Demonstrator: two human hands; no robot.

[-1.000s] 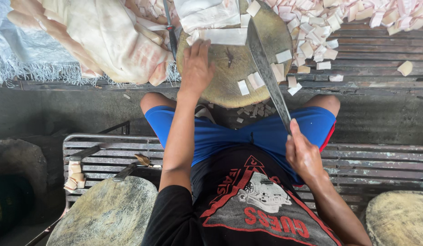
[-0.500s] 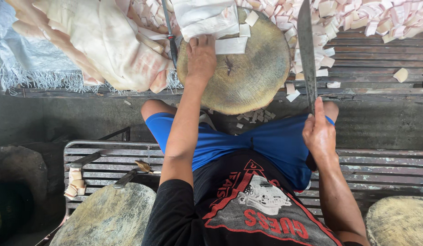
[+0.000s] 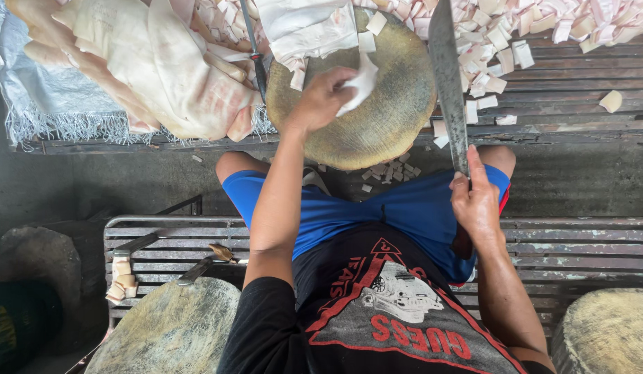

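Newly lifted pale strip [image 3: 359, 84], limp

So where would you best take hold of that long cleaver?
Probably by the handle end of the long cleaver, nearest the body, where the right hand grips it now. The blade runs away over the round chopping block, so coming from the near side keeps fingers off the edge.

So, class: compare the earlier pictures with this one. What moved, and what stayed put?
The right hand swung the long knife from slanting to nearly upright. The left hand lifted a pale strip off the round chopping block. The block and the pile of cut pieces stayed.
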